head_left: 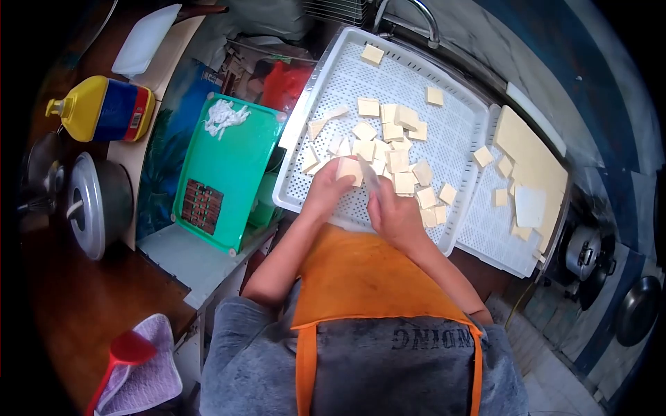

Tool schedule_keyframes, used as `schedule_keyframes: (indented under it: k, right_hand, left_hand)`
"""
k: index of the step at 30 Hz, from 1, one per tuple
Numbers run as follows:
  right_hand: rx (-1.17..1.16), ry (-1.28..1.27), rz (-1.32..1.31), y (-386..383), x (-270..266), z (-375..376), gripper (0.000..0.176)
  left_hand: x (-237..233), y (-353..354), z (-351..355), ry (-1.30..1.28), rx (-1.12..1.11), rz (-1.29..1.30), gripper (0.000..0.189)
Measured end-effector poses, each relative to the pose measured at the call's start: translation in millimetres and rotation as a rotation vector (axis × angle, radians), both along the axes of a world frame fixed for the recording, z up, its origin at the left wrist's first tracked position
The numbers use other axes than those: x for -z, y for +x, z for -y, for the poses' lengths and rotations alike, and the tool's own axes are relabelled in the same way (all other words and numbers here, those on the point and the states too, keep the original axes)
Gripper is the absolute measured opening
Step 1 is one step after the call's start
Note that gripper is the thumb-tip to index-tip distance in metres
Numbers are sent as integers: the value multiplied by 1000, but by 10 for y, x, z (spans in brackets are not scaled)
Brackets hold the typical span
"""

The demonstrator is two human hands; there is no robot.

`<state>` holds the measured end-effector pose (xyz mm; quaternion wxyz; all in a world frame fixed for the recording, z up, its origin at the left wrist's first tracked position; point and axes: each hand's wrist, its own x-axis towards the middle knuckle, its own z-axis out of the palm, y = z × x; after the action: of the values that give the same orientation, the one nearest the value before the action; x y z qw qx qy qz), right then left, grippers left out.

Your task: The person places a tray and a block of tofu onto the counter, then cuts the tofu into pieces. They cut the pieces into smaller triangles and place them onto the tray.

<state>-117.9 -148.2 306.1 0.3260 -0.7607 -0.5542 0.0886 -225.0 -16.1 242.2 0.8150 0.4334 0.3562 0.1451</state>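
Observation:
My left hand (326, 192) is closed on a pale square piece of tofu (349, 169), its thumb lying across the near side. In my right hand (400, 216) is a small knife (369, 176), its blade against or very close to the right edge of that piece. Both hands are over the near side of a white perforated tray (451, 173). Many similar squares, such as one tofu square (397, 161), lie loose and partly piled in the tray. Thinner offcuts (318, 128) lie at its left. The knife's handle is mostly hidden in my fist.
To the right, a second tray (479, 232) bears a large pale slab (531, 149) and several squares. A green board (229, 163) with a white cloth (225, 118) stands left. Beyond are a yellow-and-blue bottle (114, 111) and a lidded pot (104, 201). A faucet (424, 17) rises behind the tray.

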Motion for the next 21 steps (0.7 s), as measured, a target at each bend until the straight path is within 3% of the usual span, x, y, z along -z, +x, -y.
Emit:
schedule_keyframes:
  k: [4, 14, 21]
  right_hand:
    - [-60, -19, 32, -69, 4, -32, 26]
    - [-100, -79, -10, -83, -4, -17, 28]
    - [-69, -173, -118, -96, 283, -49, 28]
  left_hand:
    - [-93, -26, -39, -153, 8, 67, 46]
    - [-154, -49, -8, -168, 35, 98, 43]
    - [-102, -131, -18, -135, 97, 60, 41]
